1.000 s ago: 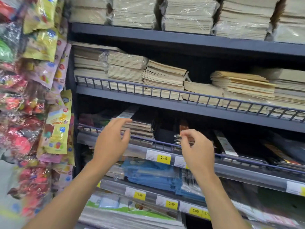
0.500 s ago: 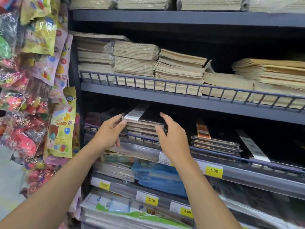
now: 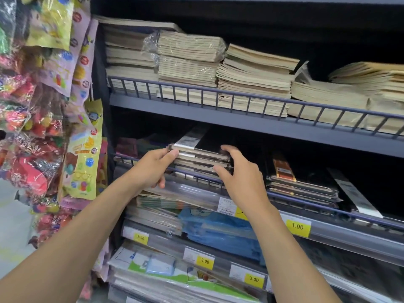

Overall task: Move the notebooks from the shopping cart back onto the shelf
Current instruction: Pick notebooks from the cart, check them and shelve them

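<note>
A stack of black notebooks (image 3: 201, 156) in clear wrap, with a white label strip on top, lies on the middle shelf (image 3: 284, 197) behind its wire rail. My left hand (image 3: 153, 167) presses its fingers against the stack's left end. My right hand (image 3: 238, 173) cups the stack's right front corner. Both hands touch the stack from the sides. A second, lower stack of black notebooks (image 3: 301, 186) with an orange label lies to the right on the same shelf. The shopping cart is out of view.
Beige exercise books (image 3: 240, 71) fill the upper shelf behind a wire rail. Blue and green packs (image 3: 218, 228) lie on lower shelves with yellow price tags (image 3: 298, 226). Bags of colourful toys (image 3: 54, 106) hang at the left. A long white-labelled item (image 3: 354, 193) lies at the right.
The view has moved closer and lower on the shelves. Both hands have closed in on the left notebook stack, the left at its end, the right at its front corner.
</note>
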